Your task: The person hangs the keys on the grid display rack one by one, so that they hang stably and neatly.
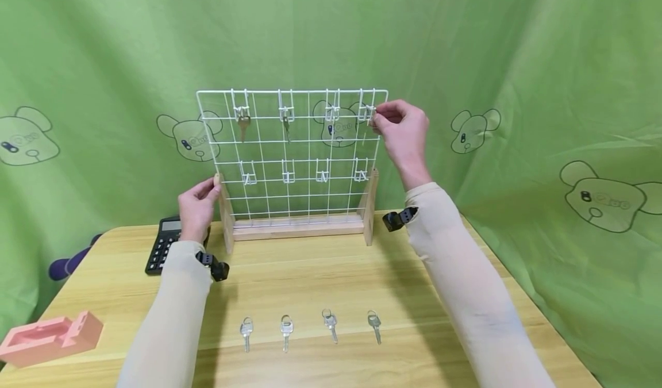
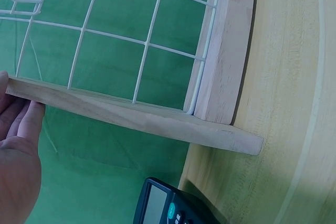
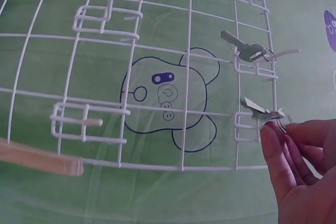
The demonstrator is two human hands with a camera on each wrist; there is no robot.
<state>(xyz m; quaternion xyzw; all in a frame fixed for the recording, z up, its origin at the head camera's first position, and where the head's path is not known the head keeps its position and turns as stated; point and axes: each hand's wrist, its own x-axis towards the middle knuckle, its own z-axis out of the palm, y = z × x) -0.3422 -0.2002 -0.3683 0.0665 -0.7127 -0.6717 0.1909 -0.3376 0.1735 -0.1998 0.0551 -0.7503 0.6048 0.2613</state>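
Observation:
My right hand [image 1: 403, 132] is at the upper right corner of a white wire grid rack [image 1: 308, 161], pinching the ring of a key [image 3: 259, 113] by the end hook of the top row. Whether that ring sits on the hook is hard to tell. Other keys hang from the top row, among them a brass-coloured key [image 1: 244, 126] at the far left. Lower down, the second row of hooks [image 1: 288, 176] holds no keys. With thumb and fingers, my left hand [image 1: 196, 205] grips the top of the rack's left wooden upright [image 2: 105, 107].
Several silver keys with rings, one of them a key [image 1: 287, 331], lie in a row near the table's front. Behind the left forearm is a black calculator [image 1: 164, 241]. A pink holder [image 1: 52, 339] stands at the left edge. Green curtain [image 1: 465, 43] surrounds the table.

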